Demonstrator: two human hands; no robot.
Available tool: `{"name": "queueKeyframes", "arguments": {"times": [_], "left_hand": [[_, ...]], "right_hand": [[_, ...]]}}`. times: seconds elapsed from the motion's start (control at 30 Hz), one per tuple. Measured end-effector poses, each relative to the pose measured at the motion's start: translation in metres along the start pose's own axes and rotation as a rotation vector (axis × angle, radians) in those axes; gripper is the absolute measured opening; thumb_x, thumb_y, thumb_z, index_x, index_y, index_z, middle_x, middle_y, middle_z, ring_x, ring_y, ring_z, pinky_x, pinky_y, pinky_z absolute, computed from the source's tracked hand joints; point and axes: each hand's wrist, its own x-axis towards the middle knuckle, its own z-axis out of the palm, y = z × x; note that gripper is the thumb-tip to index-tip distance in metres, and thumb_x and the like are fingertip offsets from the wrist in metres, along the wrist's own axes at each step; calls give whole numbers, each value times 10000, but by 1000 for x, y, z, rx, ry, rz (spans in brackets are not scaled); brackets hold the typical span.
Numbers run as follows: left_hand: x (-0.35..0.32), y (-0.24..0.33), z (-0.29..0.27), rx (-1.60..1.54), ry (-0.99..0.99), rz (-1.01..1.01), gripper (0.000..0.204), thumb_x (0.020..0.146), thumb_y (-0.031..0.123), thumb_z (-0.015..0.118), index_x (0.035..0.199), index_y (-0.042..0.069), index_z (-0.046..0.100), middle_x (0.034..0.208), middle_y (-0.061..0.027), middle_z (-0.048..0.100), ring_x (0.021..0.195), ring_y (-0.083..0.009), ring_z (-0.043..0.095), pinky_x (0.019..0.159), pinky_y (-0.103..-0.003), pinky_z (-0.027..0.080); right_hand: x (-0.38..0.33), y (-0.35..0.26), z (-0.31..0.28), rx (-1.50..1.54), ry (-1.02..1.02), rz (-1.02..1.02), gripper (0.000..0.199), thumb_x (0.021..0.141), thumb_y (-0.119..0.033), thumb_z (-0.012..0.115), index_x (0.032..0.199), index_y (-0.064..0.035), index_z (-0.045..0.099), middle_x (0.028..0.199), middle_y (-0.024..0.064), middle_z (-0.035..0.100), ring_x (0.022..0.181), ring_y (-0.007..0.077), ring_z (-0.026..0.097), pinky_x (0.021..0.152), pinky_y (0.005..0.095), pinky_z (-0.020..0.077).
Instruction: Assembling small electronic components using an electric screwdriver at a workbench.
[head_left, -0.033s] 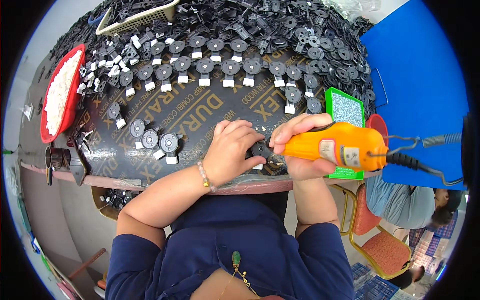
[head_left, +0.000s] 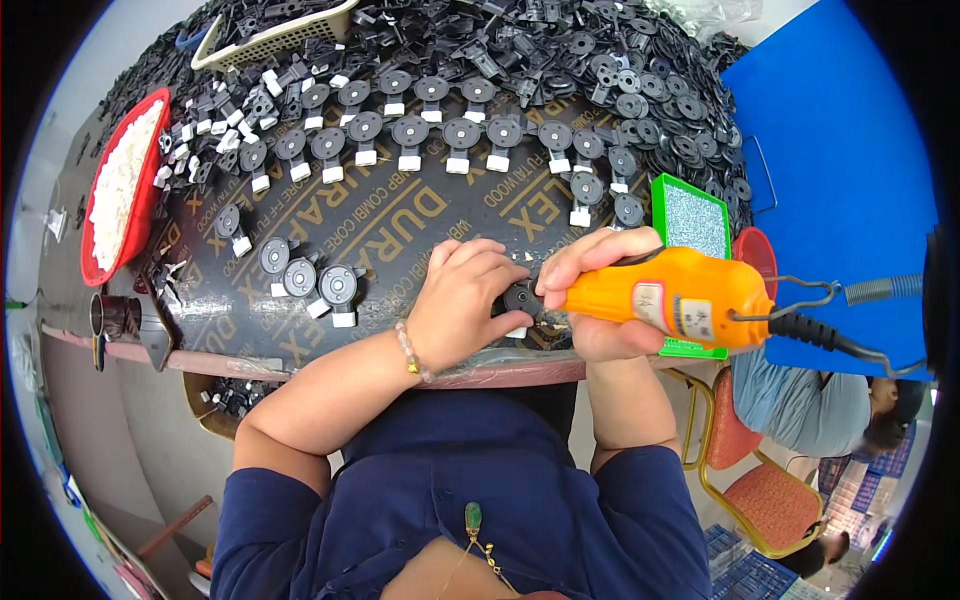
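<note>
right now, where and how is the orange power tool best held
Probably by the front of the orange power tool, wrapped from the near side, as the right hand does: thumb and fingers fit either side of the body there, its front faces the black disc, and the cable leaves the rear.

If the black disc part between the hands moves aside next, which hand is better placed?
Probably the left hand: it holds the black disc part, while the right hand is wrapped around the orange corded tool.
</note>
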Motion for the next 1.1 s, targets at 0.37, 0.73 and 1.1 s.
{"name": "queueKeyframes", "arguments": {"times": [0.37,0.73,1.1], "left_hand": [[2,1,-2,79,35,37,470,729,331,858,1112,96,718,1081,-49,691,1197,-254,582,1018,-466,359],[5,8,2,208,51,60,517,744,350,851,1168,90,709,1135,-67,695,1249,-307,554,1045,-490,352],[5,7,1,204,39,67,570,732,366,860,1214,110,695,1184,-60,657,1279,-311,520,1072,-500,335]], "right_hand": [[4,-11,-16,119,112,-36,919,745,-870,599,1110,-29,522,769,129,636,582,210,623,563,353,550],[-22,-73,-205,-627,677,-258,731,912,-687,618,1099,13,525,787,103,620,615,171,592,583,296,504],[-37,-67,-219,-605,678,-287,777,887,-728,617,1114,9,521,799,101,623,619,166,603,582,296,518]]}}
